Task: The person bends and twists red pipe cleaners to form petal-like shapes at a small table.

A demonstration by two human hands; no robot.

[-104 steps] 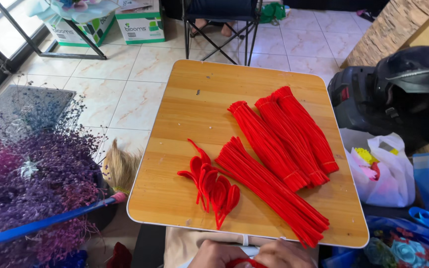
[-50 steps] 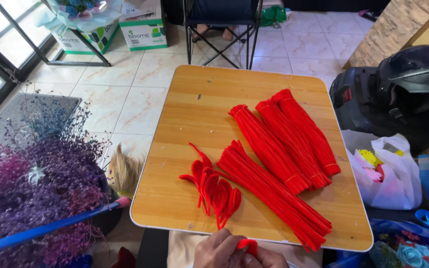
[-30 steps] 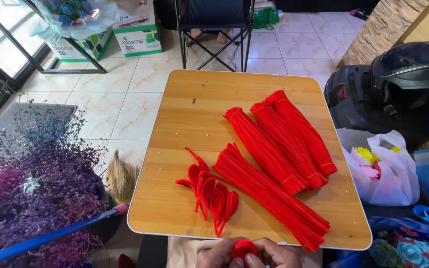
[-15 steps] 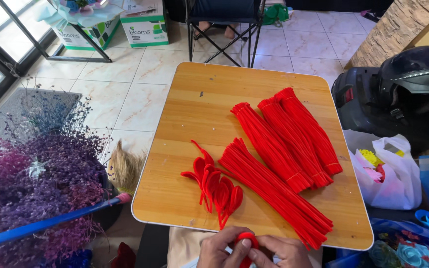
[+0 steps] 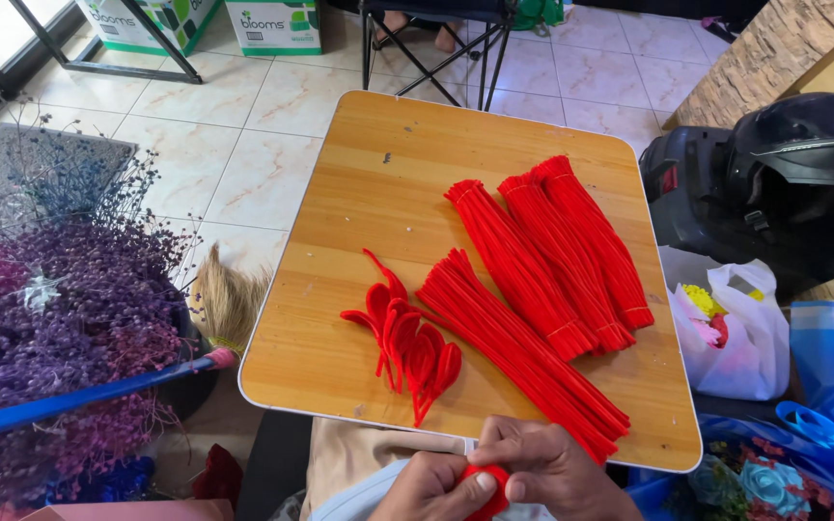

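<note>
While a stack of folded petal loops [image 5: 403, 338] waits near the front edge of the wooden worktop [image 5: 378, 183], a person pinches another red pipe cleaner piece [image 5: 489, 482] just below that edge, at 6 o'clock in the head view. The left hand [image 5: 431, 487] is curled shut on the piece from one side; the right hand [image 5: 552, 468] closes over it from the other, thumb and fingers pressed to the same small red bend. Only a short stub of it shows between the fingers, so which way its long axis runs cannot be told.

Judging by the worktop, the job looks to be at an early stage: roughly a handful of loops are finished, fanned out at about 7 o'clock from the worktop's middle, their pointed ends aimed toward 11 o'clock. Far more stock appears unused. One loose bundle of straight red pipe cleaners [image 5: 523, 357] lies just beside the loops, its long axis running from 11 o'clock down to 5 o'clock, and three tied bundles [image 5: 552, 256] lie parallel to it toward 2 o'clock.

Around the worktop: dried purple flowers [image 5: 41, 309] and a blue-handled broom [image 5: 98, 396] at 9 o'clock, a white plastic bag [image 5: 736, 338] and a dark helmet [image 5: 803, 154] at 3 o'clock.
</note>
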